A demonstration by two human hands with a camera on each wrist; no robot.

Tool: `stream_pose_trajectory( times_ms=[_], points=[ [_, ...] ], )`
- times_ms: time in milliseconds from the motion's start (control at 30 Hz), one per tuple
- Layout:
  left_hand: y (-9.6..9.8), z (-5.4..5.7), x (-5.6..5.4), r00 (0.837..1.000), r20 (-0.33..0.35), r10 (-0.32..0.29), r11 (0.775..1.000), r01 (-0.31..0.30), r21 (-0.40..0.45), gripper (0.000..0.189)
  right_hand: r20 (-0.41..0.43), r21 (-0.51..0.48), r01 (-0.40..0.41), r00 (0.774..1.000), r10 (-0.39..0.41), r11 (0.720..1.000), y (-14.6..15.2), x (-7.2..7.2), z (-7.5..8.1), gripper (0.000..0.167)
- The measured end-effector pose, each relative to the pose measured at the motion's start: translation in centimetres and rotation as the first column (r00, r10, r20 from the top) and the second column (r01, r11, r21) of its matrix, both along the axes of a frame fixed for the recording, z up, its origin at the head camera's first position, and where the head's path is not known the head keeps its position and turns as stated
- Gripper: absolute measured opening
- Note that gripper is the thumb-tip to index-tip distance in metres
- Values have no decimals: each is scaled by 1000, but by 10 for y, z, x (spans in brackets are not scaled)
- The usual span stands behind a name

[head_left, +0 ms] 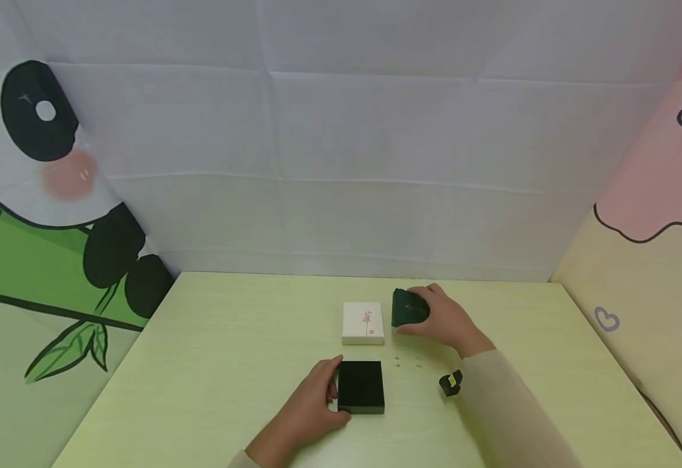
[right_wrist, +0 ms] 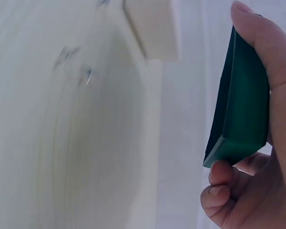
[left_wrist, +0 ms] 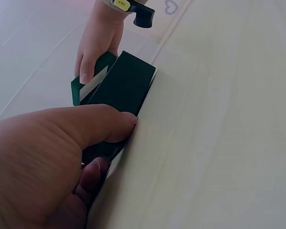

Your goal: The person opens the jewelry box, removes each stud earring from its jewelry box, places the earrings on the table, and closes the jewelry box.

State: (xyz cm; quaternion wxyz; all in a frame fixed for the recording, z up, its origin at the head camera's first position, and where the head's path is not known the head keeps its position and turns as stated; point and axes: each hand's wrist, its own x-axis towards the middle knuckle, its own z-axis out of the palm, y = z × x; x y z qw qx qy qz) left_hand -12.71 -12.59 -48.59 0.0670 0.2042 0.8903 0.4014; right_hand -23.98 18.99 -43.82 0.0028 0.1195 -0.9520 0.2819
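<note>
My left hand [head_left: 311, 404] grips the left side of a dark green box base [head_left: 361, 387], with the thumb at its near corner. The base lies on the table and its top face looks black. In the left wrist view the thumb and fingers pinch the narrow end of this base [left_wrist: 126, 83]. Farther back, my right hand [head_left: 445, 322] holds a green box lid [head_left: 409, 307] with faint gold marking, tilted above the table. Thumb and fingers clasp opposite edges of the lid [right_wrist: 245, 102] in the right wrist view.
Left of the lid, a white box [head_left: 358, 322] with a pink flower print lies on the table [head_left: 229, 338]. Several tiny shiny pieces [head_left: 397, 361] lie between the base and the right forearm. A black camera [head_left: 450, 383] sits at the right wrist. A pale cloth wall [head_left: 346, 221] stands behind.
</note>
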Motion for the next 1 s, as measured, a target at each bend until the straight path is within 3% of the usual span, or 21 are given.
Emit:
stream_pose_trajectory(
  times_ms=[267,467,733,1000],
  points=[
    [-1,2,0,1000,-29,-2,1000,2,10,98,-24,-116,-26,999,23,993,-22,25,7,93],
    [-2,3,-1,1000,-8,-11,1000,11,13,96,-19,-199,-36,999,33,979,-45,51,5,93],
    [1,4,-1,999,35,10,1000,-10,4,95,-3,-251,-62,998,63,966,-64,72,-5,95],
    [-1,6,0,1000,22,8,1000,-8,3,96,10,-234,-144,989,150,961,-78,87,-11,95]
  ],
)
